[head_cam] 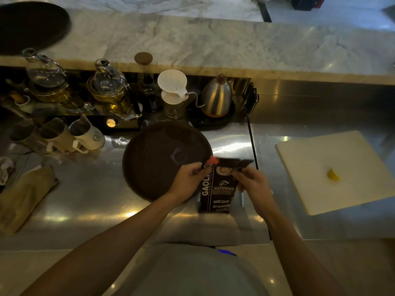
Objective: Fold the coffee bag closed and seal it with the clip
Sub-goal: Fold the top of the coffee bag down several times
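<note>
Coffee bag (217,189) upright on tabletop (96,199), lower centre frame | my left hand (188,178) pinches folded top beside red clip (212,160) | right hand (253,181) pinches other end, keeping fold flat for clipping

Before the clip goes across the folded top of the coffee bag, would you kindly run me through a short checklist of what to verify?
1. Coffee bag upright on the steel counter: ok.
2. Top of the bag folded over: ok, a flattened dark strip runs along the top.
3. Left hand holding the top left corner: ok.
4. Right hand holding the top right corner: ok.
5. Red clip at the fold: sits at the top left corner; whether it already grips the fold, cannot tell.
6. Bag clear of the round dark tray: cannot tell, their edges overlap in this view.
</note>
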